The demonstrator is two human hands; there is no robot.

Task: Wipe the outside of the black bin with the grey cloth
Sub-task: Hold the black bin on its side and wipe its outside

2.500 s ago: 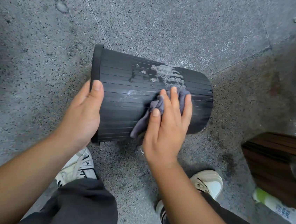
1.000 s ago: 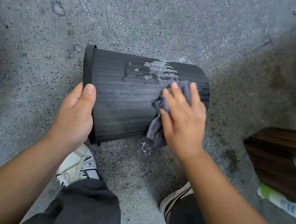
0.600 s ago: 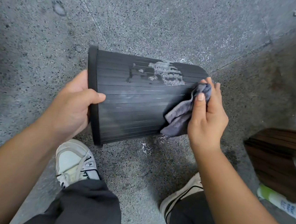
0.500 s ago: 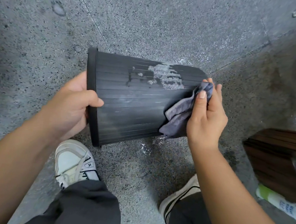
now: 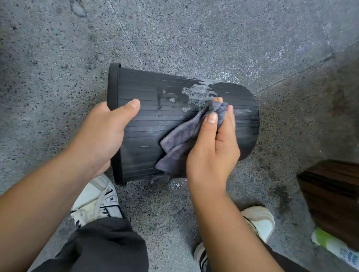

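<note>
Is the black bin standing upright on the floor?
No, the black bin lies on its side, left hand gripping its rim.

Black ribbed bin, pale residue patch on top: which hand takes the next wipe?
Right. The right hand already grips the grey cloth, bunched just below the pale residue patch. The left hand clamps the rim of the black ribbed bin, steadying it on its side.

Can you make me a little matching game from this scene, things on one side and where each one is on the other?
Things:
1. black bin
2. grey cloth
3. left hand
4. green-capped bottle

Places:
A. bunched in the right hand
B. on the floor by the wooden furniture
C. lying on its side
D. gripping the bin's rim

Pairs: 1-C, 2-A, 3-D, 4-B
</note>
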